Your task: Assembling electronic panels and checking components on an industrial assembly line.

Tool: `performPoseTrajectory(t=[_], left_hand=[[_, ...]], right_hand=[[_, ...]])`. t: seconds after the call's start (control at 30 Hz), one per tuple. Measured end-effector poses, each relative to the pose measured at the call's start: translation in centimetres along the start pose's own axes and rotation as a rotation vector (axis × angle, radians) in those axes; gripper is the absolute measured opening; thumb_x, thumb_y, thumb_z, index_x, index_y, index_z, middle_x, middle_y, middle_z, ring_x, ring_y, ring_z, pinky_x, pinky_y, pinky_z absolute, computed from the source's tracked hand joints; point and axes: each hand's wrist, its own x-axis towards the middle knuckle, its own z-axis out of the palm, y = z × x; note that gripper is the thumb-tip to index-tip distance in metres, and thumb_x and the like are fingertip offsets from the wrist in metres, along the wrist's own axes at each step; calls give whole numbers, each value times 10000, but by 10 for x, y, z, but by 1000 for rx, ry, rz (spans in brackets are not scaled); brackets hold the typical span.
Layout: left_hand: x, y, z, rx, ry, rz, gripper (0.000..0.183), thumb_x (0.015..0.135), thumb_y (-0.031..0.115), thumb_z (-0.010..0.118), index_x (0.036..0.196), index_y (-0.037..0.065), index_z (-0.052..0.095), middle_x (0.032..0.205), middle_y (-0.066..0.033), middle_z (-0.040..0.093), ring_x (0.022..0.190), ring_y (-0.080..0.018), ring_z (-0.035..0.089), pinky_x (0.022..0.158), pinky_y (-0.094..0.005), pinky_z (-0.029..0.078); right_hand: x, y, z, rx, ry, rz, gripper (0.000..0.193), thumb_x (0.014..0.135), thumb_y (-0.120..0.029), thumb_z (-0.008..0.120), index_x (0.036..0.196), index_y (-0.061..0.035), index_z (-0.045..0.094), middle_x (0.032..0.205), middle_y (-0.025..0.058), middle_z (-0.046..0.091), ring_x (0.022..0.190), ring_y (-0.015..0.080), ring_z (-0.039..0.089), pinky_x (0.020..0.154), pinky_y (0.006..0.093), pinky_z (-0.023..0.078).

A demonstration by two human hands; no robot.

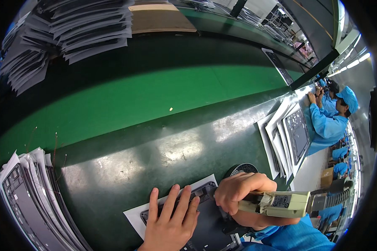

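Near the lower edge, a dark tablet-like housing (209, 221) lies on a white sheet (135, 217) on the green workbench. My left hand (171, 221) is spread over its upper left part, fingers stretched out and touching it. In my right hand (243, 192) is a cream-coloured corded hand tool (287, 204), gripped with the fingers wrapped round it above the housing's right side. A ribbed grey sleeve leads from the tool's rear end; its working tip is hidden behind my hand. Just beyond that hand sits a round black dish (243, 168), partly covered.
Stacked housings with white sheets stand at the left (33, 201) and at the right (287, 134). Piles of sheets (92, 29) and a brown board (161, 19) are at the back. One dark panel (278, 65) lies far right. Co-workers in blue (329, 121) sit along the right.
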Motion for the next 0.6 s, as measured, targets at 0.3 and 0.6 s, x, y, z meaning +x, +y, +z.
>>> performPoseTrajectory(t=[0.3,0.6], left_hand=[[3,4,-4,8,1,0,330,836,193,645,1132,47,642,1315,-132,537,1284,-326,459,1084,-609,303],[1,4,-7,47,-37,16,351,813,201,680,1139,76,642,1321,-127,546,1267,-333,484,1078,-590,317]], right_hand=[[3,-7,-2,-33,-43,99,172,786,-141,664,819,13,592,608,48,592,589,211,623,614,316,522],[1,-39,-23,45,52,-62,868,784,-861,413,1005,-30,535,594,85,587,490,228,567,489,366,484]])
